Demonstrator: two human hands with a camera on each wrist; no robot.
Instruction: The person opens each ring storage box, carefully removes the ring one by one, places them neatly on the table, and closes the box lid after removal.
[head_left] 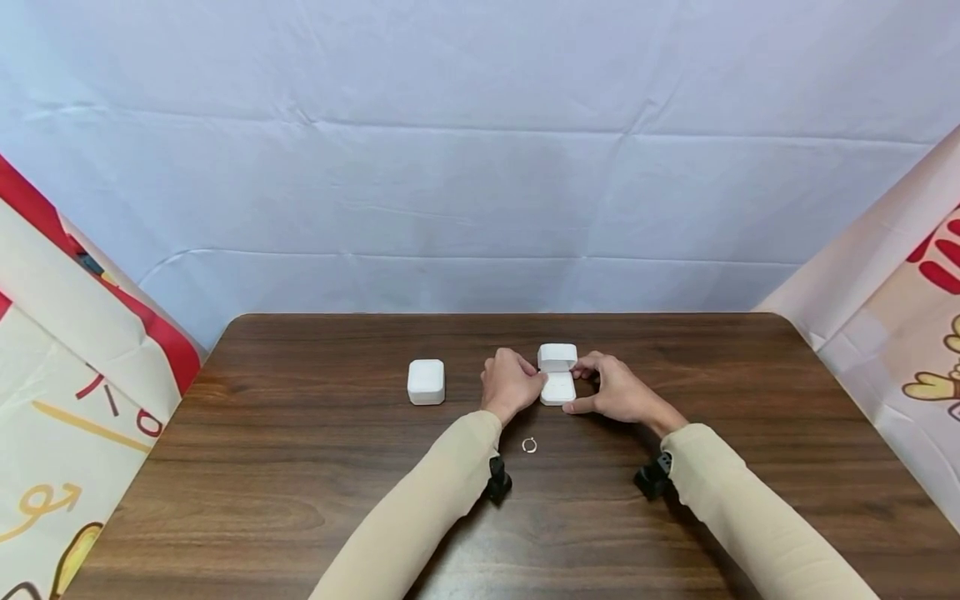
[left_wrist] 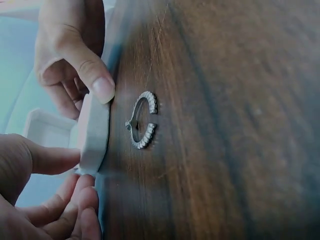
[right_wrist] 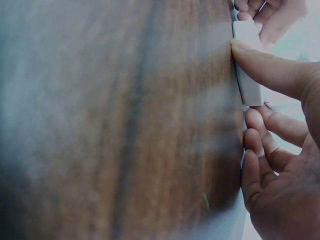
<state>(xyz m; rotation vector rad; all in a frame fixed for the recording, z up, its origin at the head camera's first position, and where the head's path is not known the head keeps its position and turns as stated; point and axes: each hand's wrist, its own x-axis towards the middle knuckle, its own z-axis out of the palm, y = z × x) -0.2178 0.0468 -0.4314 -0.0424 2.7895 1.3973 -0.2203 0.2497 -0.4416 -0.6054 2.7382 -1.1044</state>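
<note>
A white ring box (head_left: 558, 388) stands on the table with its lid raised and its pale inside showing. From its left side my left hand (head_left: 512, 385) holds it, thumb at the rim of the base and curled fingers low against the side. My right hand (head_left: 619, 390) grips the base from the other side, its thumb (right_wrist: 262, 70) across the front and its fingers by the right side. In front of the box lies an open-ended ring (left_wrist: 145, 120) with a beaded band, touched by neither hand. A second white box (head_left: 426, 382), lid down, stands to the left.
The dark wooden table (head_left: 300, 467) runs back to a pale cloth (head_left: 465, 192). Printed cloths hang at the left and right sides. Black wrist cameras (head_left: 652, 477) sit low under both forearms, close to the tabletop.
</note>
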